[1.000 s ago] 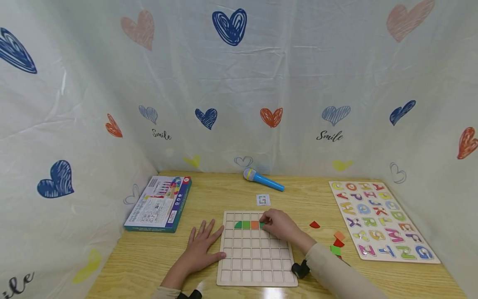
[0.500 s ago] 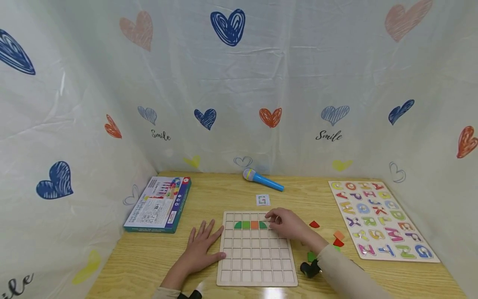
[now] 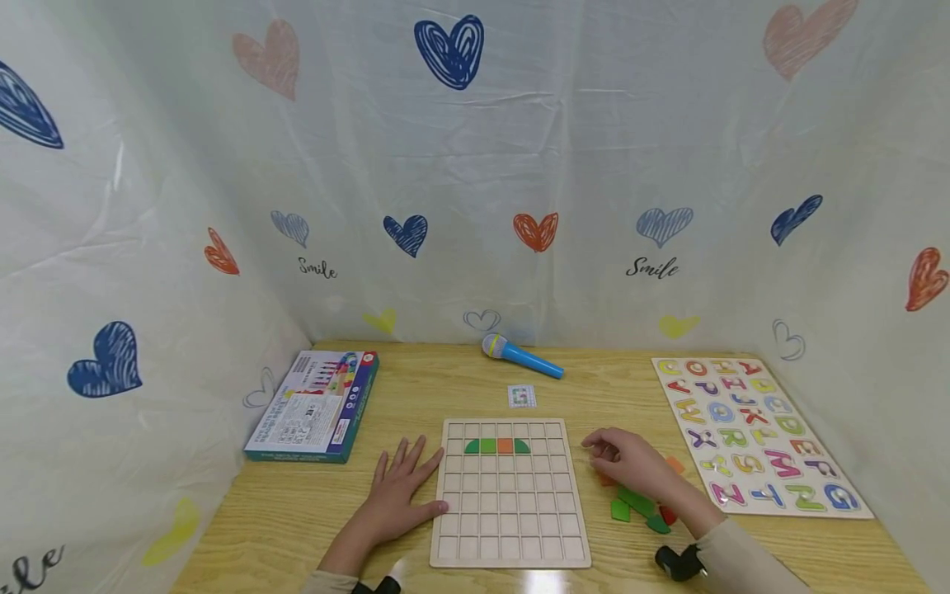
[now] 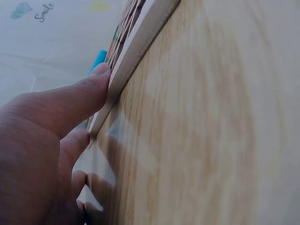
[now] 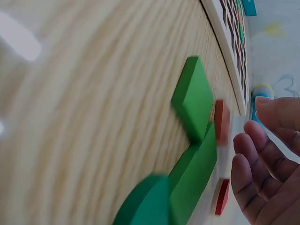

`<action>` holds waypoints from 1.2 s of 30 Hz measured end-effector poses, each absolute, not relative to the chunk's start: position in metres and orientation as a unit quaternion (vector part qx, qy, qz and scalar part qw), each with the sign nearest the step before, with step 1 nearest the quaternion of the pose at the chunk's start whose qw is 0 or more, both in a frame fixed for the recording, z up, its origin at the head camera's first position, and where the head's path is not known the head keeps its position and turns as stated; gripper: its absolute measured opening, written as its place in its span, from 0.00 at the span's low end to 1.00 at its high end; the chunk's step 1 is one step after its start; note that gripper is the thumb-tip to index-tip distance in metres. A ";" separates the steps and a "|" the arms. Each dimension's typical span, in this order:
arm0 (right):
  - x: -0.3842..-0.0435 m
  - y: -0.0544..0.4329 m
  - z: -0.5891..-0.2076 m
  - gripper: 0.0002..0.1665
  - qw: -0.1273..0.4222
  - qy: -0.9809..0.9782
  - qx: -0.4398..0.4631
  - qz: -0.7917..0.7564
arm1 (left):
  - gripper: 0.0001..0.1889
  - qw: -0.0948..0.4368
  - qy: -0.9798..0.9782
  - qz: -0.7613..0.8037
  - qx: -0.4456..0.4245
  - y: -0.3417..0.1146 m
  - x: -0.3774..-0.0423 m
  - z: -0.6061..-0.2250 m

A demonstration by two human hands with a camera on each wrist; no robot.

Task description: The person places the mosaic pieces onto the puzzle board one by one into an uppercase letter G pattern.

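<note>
A wooden grid board [image 3: 512, 520] lies in the middle of the table. In its second row sit a dark green quarter-round [image 3: 472, 446], a light green square [image 3: 487, 445], an orange square [image 3: 505, 445] and another dark green quarter-round [image 3: 522, 446]. My left hand [image 3: 404, 495] lies with spread fingers at the board's left edge; the left wrist view shows the thumb [image 4: 98, 84] against that edge. My right hand [image 3: 631, 462] hovers right of the board over loose pieces, fingers loosely bent and holding nothing. Below it lie green pieces [image 5: 193, 101], a dark green piece [image 5: 145, 201] and a red piece [image 5: 222, 197].
A small pattern card [image 3: 522, 396] lies behind the board, and a blue toy microphone [image 3: 523, 356] beyond it. On the left stands a flat game box [image 3: 312, 404]. An alphabet puzzle board [image 3: 764, 437] lies at the right. A curtain printed with hearts encloses the table.
My right hand has let go of the dark green quarter-round in the second row and moved right, off the board, to the loose pieces. My left hand has stayed in place.
</note>
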State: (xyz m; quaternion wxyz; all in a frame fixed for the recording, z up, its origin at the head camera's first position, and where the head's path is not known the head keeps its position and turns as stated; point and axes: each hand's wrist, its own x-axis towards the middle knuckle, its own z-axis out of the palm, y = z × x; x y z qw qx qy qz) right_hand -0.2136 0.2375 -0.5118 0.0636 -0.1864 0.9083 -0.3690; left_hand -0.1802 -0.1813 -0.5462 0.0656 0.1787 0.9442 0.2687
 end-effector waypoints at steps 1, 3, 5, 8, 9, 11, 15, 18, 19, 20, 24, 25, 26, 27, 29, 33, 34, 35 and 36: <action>-0.211 0.242 -0.512 0.13 0.064 0.907 -0.187 -0.371 | 0.43 0.065 0.944 0.268 0.179 -0.181 -0.180 -0.546; -0.206 0.251 -0.513 0.13 0.066 0.909 -0.187 -0.367 | 0.43 0.067 0.945 0.268 0.177 -0.181 -0.180 -0.546; -0.202 0.258 -0.514 0.14 0.069 0.911 -0.186 -0.362 | 0.44 0.068 0.945 0.266 0.175 -0.181 -0.180 -0.546; -0.195 0.265 -0.515 0.14 0.068 0.914 -0.191 -0.351 | 0.44 0.072 0.947 0.263 0.173 -0.182 -0.181 -0.548; -0.194 0.267 -0.515 0.14 0.067 0.916 -0.190 -0.347 | 0.44 0.072 0.947 0.262 0.173 -0.182 -0.181 -0.548; -0.190 0.270 -0.514 0.14 0.070 0.916 -0.191 -0.344 | 0.43 0.070 0.947 0.260 0.173 -0.182 -0.181 -0.549; -0.183 0.272 -0.514 0.15 0.082 0.923 -0.183 -0.330 | 0.43 0.069 0.948 0.259 0.173 -0.182 -0.181 -0.550; -0.180 0.274 -0.514 0.15 0.095 0.923 -0.178 -0.329 | 0.43 0.070 0.948 0.260 0.172 -0.182 -0.182 -0.550; -0.180 0.274 -0.514 0.16 0.099 0.922 -0.177 -0.330 | 0.43 0.070 0.948 0.260 0.172 -0.182 -0.182 -0.550; -0.179 0.274 -0.513 0.16 0.102 0.922 -0.176 -0.330 | 0.43 0.070 0.948 0.260 0.171 -0.182 -0.182 -0.550; -0.178 0.274 -0.514 0.16 0.100 0.923 -0.178 -0.327 | 0.43 0.068 0.948 0.260 0.172 -0.182 -0.181 -0.550; -0.179 0.274 -0.514 0.16 0.096 0.925 -0.176 -0.324 | 0.43 0.068 0.948 0.260 0.172 -0.181 -0.181 -0.549; -0.179 0.274 -0.514 0.16 0.090 0.927 -0.172 -0.320 | 0.43 0.069 0.948 0.260 0.173 -0.181 -0.181 -0.549; -0.180 0.274 -0.515 0.16 0.085 0.930 -0.167 -0.316 | 0.43 0.069 0.947 0.261 0.173 -0.181 -0.181 -0.549; -0.181 0.272 -0.515 0.16 0.076 0.938 -0.146 -0.306 | 0.43 0.070 0.947 0.261 0.173 -0.181 -0.181 -0.549; -0.183 0.269 -0.514 0.15 0.065 0.954 -0.107 -0.274 | 0.43 0.073 0.947 0.259 0.174 -0.181 -0.181 -0.548; -0.183 0.268 -0.514 0.15 0.065 0.956 -0.101 -0.267 | 0.43 0.073 0.948 0.258 0.174 -0.181 -0.181 -0.548; -0.184 0.267 -0.513 0.15 0.065 0.958 -0.097 -0.261 | 0.43 0.072 0.948 0.258 0.174 -0.181 -0.181 -0.548; -0.184 0.267 -0.513 0.14 0.067 0.960 -0.095 -0.256 | 0.43 0.072 0.948 0.258 0.174 -0.181 -0.181 -0.548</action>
